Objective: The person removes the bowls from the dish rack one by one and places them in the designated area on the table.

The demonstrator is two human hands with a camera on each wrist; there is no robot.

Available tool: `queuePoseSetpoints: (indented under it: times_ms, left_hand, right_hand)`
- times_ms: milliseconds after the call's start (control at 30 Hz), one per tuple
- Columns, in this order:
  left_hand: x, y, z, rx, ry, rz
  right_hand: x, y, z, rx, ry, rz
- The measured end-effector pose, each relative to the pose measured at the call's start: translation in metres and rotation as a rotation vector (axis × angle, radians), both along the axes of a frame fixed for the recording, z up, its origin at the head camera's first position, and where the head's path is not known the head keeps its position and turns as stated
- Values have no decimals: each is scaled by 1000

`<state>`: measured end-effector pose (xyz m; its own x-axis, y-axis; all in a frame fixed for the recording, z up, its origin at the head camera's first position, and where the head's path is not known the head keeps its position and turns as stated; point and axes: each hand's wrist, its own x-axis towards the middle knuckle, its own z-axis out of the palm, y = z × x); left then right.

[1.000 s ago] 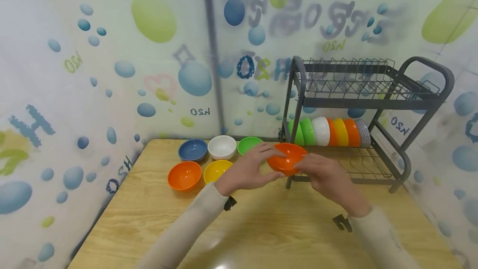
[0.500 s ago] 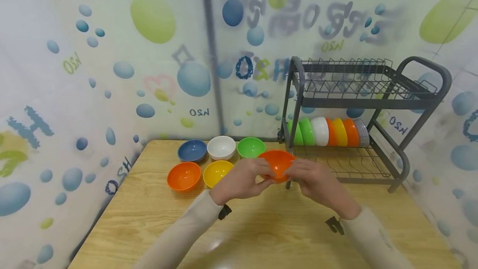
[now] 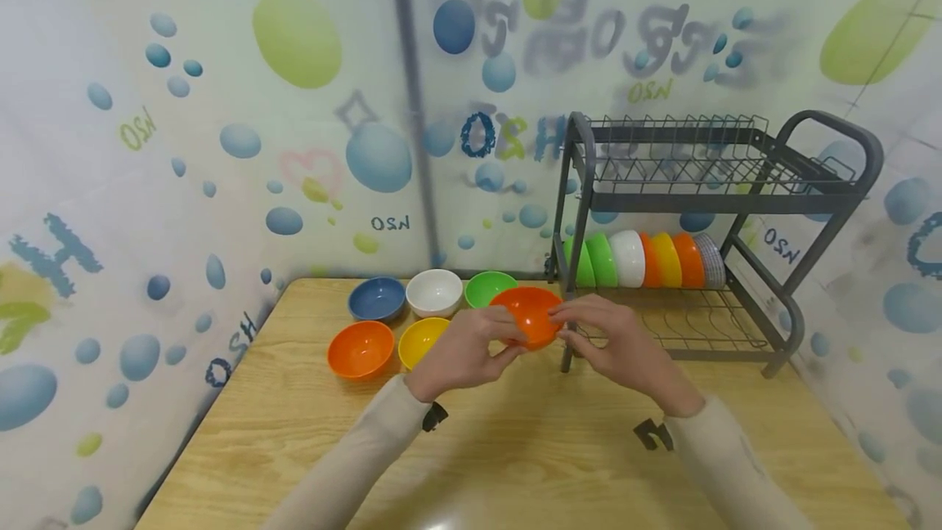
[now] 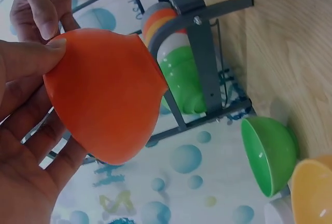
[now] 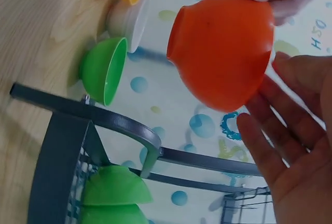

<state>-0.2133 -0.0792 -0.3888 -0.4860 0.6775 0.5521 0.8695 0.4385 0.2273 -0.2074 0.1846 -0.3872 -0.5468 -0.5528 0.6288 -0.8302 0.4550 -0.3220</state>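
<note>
Orange bowl point(image 3: 528, 311) in left hand's point(image 3: 465, 352) pinch, right fingers point(image 5: 263, 143) loose against it, "H2O" point(image 5: 317, 33) behind.

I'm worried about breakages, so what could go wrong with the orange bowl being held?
The held orange bowl could slip: the left hand pinches it near the rim, and the right hand looks looser. Lowered carelessly, it might knock the green bowl or yellow bowl, standing close together on the table.

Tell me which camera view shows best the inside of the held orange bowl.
The head view: the orange bowl opens toward it, though the left hand covers part. Both wrist views show only its outside.
</note>
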Motion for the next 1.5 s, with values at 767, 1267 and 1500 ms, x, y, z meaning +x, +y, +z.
queuePoseSetpoints:
  times_ms: [767, 1267, 1500]
  left_hand:
    - [-22, -73, -12, 85, 87, 292]
    - [-18, -128, -24, 68, 58, 448]
    - [-11, -151, -36, 65, 78, 515]
  right_hand:
    - [-41, -8, 29, -457, -344, -381]
    - [-73, -11, 43, -471, -486, -457]
    - [-80, -7, 42, -433, -461, -460]
